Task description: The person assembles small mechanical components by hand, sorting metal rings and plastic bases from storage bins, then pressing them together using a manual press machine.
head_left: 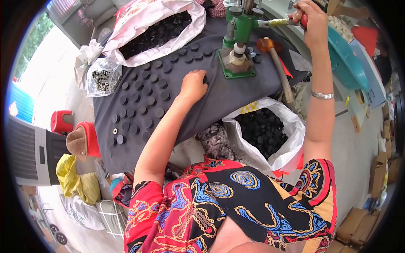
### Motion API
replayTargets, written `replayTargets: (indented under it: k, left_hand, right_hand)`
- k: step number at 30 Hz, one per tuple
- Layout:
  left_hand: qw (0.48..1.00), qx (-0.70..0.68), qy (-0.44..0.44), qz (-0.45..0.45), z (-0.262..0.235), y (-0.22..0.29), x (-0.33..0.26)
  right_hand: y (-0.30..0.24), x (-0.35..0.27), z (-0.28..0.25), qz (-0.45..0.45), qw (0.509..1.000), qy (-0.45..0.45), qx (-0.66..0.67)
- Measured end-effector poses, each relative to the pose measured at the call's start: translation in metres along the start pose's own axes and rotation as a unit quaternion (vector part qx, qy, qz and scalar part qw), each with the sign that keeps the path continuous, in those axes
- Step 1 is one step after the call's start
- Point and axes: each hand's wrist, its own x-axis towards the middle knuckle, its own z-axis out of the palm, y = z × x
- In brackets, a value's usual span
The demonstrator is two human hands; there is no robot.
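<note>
My left hand is closed over the dark cloth, left of the green hand press. A round black cap shows at its fingertips. My right hand is raised at the far right and wrapped around the press lever, which has a red end. Several black caps lie in loose rows on the dark cloth left of my left hand. A white-tipped ram stands over the press base; whether a cap sits under it, I cannot make out.
An open white sack of black caps lies at the back; another sack stands before me. A mallet rests right of the press. A clear bag holds small metal rings. Red stools stand left, a teal basin right.
</note>
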Motion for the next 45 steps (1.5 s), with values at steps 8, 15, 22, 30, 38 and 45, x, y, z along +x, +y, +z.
replayTargets:
  k: [8,15,22,30,38,45]
  left_hand:
    - [0.98,-0.179,0.079,-0.036,0.014,0.053,0.057]
    - [0.978,-0.183,0.087,-0.055,0.035,0.055,0.089]
    - [0.976,-0.17,0.111,-0.08,0.05,0.071,0.102]
    - [0.962,-0.239,0.092,-0.097,0.066,0.067,0.112]
    - [0.956,-0.232,0.14,-0.11,0.043,0.056,0.098]
    - [0.963,-0.17,0.19,-0.085,-0.057,0.005,0.059]
  right_hand:
    - [0.002,0.007,0.005,-0.003,0.999,-0.008,0.038]
    - [0.004,0.007,0.012,0.0,0.998,-0.01,0.063]
    - [-0.003,0.006,0.005,-0.001,0.998,0.009,0.059]
    - [0.04,0.016,-0.006,-0.015,0.735,-0.27,0.622]
    - [0.078,-0.111,-0.007,-0.176,0.981,-0.017,0.082]
    - [0.083,-0.126,-0.017,-0.134,0.991,0.023,-0.008]
